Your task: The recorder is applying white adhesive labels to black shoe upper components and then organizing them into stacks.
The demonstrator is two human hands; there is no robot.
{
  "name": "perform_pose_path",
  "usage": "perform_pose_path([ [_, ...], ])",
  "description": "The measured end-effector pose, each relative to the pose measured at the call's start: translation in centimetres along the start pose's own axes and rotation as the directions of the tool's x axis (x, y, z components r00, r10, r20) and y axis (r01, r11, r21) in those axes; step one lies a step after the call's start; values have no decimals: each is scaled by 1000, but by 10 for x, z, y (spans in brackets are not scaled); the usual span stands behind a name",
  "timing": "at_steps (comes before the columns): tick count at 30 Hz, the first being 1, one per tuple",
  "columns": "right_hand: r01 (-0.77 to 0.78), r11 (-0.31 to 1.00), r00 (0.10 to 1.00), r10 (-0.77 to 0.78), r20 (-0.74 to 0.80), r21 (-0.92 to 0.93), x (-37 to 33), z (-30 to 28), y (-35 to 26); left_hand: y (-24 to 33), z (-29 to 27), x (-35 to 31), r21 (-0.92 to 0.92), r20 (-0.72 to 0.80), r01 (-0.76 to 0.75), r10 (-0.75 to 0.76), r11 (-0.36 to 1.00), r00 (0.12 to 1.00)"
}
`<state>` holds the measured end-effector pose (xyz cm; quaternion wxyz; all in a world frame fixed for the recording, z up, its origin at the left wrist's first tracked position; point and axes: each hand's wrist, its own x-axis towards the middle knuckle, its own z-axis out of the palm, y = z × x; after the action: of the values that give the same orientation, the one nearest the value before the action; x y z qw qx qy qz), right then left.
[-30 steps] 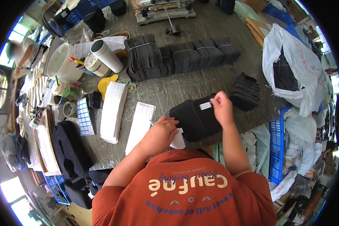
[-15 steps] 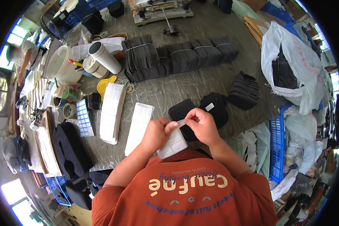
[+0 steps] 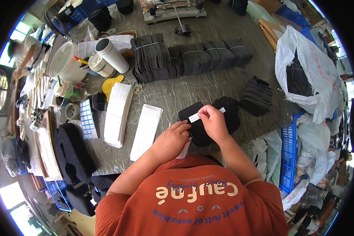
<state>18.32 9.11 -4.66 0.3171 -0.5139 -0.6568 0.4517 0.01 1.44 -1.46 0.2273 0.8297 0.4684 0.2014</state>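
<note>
My right hand pinches the right end of a small white label, which lies against the top of a black foam pad. At the pad's left edge, my left hand is closed with its fingertips touching the pad. A label sheet pokes out from under that hand, mostly hidden by it. Just right of this pad sits another black pad carrying its own white label. Farther right, a fanned stack of black pads leans over on the table.
Left of my hands lie a long label sheet and a thick stack of sheets. Bundled black pads form a row across the table. A white tumbler stands at the left, a white sack and blue crate at the right.
My right hand has carried the small label from the left hand's fingers onto the black pad. My left hand has turned over, lowering its label sheet mostly out of sight.
</note>
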Motion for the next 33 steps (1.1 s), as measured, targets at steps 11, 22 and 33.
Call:
perform_pose_path([
  [11, 171, 967, 984, -179, -24, -189, 2, 3, -1, 0, 1, 0, 0, 29, 10, -10, 1000, 1000],
  [22, 77, 949, 993, -101, -61, -306, 2, 7, 1, 5, 6, 9, 230, 159, -26, -11, 973, 987],
  [33, 66, 879, 988, -125, -93, -472, 8, 4, 2, 8, 8, 24, 285, 135, 24, -65, 958, 989],
])
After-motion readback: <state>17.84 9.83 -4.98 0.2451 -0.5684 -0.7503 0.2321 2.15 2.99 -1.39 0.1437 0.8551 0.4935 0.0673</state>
